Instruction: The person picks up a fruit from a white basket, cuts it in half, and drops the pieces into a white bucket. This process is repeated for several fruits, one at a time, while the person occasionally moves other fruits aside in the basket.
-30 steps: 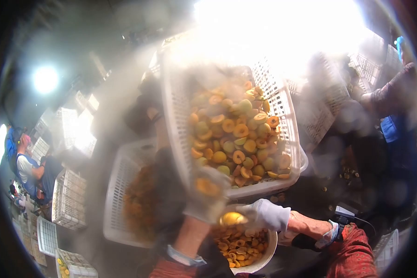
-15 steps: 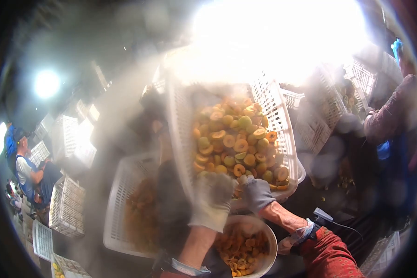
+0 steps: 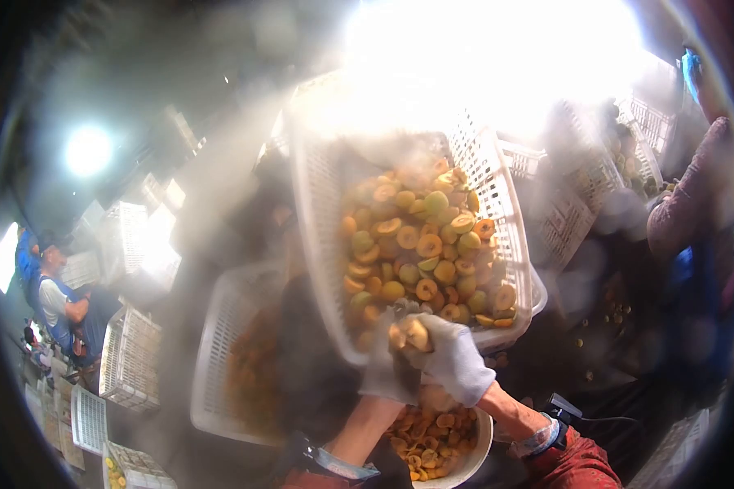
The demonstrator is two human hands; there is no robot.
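Observation:
My left hand [image 3: 386, 359] and my right hand [image 3: 458, 359], both in pale work gloves, meet above the near end of a white plastic crate [image 3: 510, 220]. Between their closed fingers are pale-orange apricot halves [image 3: 409, 332]; how many each hand has is hard to make out. The crate is heaped with halved apricots [image 3: 429, 244], orange inside with green-yellow skins. Directly below my hands stands a round white bucket [image 3: 483, 436] with orange apricot pieces [image 3: 436, 440] in it. Haze blurs my left glove's outline.
Left of my arms is another white crate [image 3: 208, 367] with orange pieces. Stacked crates [image 3: 130, 354] and a seated person [image 3: 61, 306] are at far left. A person in a patterned sleeve [image 3: 689, 196] works by tilted crates [image 3: 567, 220] at right. Bright glare covers the top.
My hands have lifted from the fruit at the crate's near edge and come together, with apricot halves now showing between them. The view has shifted slightly.

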